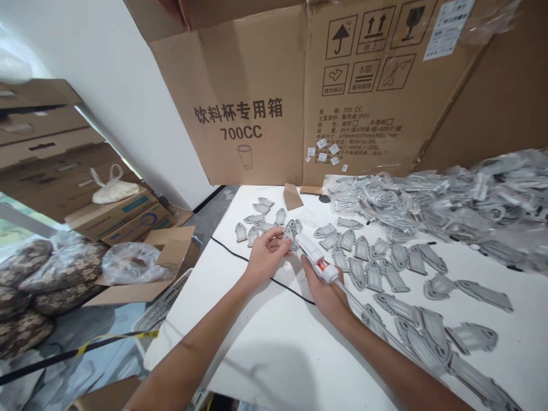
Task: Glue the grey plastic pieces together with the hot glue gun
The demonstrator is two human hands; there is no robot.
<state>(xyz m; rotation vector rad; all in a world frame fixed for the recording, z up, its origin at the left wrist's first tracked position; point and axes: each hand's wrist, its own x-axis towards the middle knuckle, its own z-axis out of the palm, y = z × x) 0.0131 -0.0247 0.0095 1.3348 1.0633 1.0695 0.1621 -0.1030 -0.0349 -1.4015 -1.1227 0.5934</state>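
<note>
My left hand (pixel 266 254) pinches a small grey, pointed, shield-shaped plastic piece (pixel 290 230) between thumb and fingers, just above the white table. Wrapped round a white glue gun (pixel 315 257) is my right hand (pixel 327 285). The gun's front end is close to the held piece; whether they touch I cannot tell. A long, thin, pale stick (pixel 363 311) runs out of its back end along my right forearm. More grey pieces (pixel 240 232) lie beyond my left hand, and several others (pixel 356 271) are spread to the right of my right hand.
A large cardboard box (pixel 257 68) stands behind the white table (pixel 257 354). Clear-bagged grey parts (pixel 471 200) are heaped at the back right. A black cord (pixel 231 251) crosses the tabletop beneath my hands. On the floor to the left is an open carton (pixel 141 291).
</note>
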